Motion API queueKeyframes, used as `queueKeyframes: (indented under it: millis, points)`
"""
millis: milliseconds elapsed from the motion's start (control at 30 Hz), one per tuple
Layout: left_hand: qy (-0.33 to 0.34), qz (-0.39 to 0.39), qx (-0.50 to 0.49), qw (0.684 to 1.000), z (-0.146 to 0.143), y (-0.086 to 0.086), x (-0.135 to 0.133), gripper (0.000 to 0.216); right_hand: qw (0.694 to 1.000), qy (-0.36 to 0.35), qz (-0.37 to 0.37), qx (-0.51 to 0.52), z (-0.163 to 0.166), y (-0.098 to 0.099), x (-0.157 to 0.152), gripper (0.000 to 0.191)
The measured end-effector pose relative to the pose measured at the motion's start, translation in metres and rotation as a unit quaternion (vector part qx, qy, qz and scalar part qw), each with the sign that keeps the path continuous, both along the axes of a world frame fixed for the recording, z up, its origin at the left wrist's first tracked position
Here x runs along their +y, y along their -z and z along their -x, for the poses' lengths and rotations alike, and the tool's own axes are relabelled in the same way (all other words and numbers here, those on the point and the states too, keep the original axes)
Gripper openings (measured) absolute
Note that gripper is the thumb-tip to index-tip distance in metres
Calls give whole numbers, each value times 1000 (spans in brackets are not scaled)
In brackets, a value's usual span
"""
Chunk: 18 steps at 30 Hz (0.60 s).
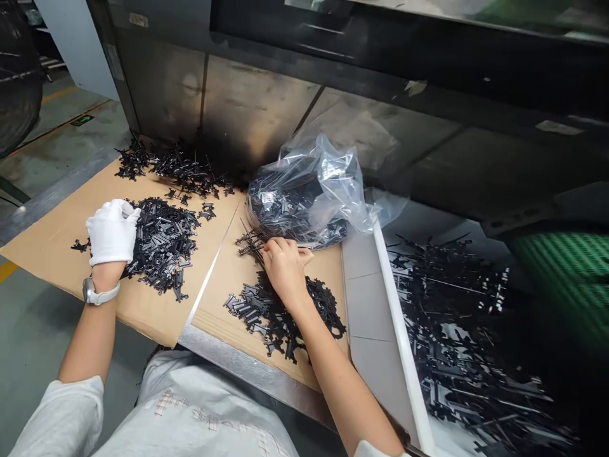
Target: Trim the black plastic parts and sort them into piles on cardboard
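Left hand (pixel 113 231): fingers curled, grip unclear, at 1 pile's (pixel 164 244) edge; bare cardboard (pixel 52 235) leftward. Right hand (pixel 285 266): grip unclear, by rods (pixel 249 241), near bag (pixel 304 197).

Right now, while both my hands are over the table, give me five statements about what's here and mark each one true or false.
1. The left hand is gloved. True.
2. The watch is on the right wrist. False: it is on the left wrist.
3. The right hand is bare. True.
4. The bag is solid white. False: it is clear, and dark contents show through it.
5. The black parts on the cardboard all lie in one neat row. False: they lie in several loose heaps.
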State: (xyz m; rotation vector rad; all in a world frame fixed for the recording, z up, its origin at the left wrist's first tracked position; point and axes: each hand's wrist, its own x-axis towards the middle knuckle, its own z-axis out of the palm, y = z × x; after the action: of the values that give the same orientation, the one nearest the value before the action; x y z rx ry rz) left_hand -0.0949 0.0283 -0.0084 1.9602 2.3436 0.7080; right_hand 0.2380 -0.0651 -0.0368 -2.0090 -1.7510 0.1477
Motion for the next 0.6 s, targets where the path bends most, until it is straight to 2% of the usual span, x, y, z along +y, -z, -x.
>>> queueKeyframes:
  millis: [100, 200, 267, 367, 500, 600]
  points:
    - [4, -28, -17, 999, 5, -2, -3, 40, 999, -11, 15, -42, 4, -16, -1, 20]
    - [-11, -32, -11, 999, 8, -4, -3, 46, 996, -56, 26, -59, 19, -41, 23, 19]
    - [-14, -34, -23, 999, 7, -4, -2, 41, 993, -104, 32, -55, 38, -56, 60, 14]
    - [4, -42, -52, 998, 0, -2, -4, 38, 986, -159, 31, -39, 80, -72, 134, 18]
    - [28, -58, -69, 996, -5, -3, -17, 36, 988, -144, 36, -33, 134, -77, 219, 31]
    - [30, -58, -78, 995, 5, -4, -29, 38, 990, -122, 62, -37, 150, -78, 249, 26]
